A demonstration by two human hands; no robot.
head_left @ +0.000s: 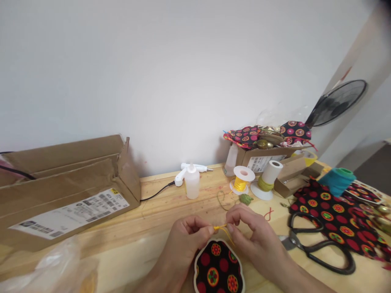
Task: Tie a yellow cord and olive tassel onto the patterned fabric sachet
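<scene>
Between my two hands a short yellow cord (220, 227) is pinched, with a loose end hanging down on the right. My left hand (191, 240) closes thumb and forefinger on its left part. The fingertips of my right hand (255, 232) are pressed together on its right part. Just below the cord lies a scallop-edged piece of black fabric (218, 266) with red and orange flower circles and a cream border. My left hand covers part of its left edge. Whether the cord is fastened to that piece I cannot tell.
Black-handled scissors (295, 241) and patterned fabric (336, 219) lie at right. A yellow cord spool (241, 185), a green cord spool (265, 184) and a white bottle (192, 183) stand behind. A cardboard box (122, 183) is at left, a filled box (244, 156) at back right.
</scene>
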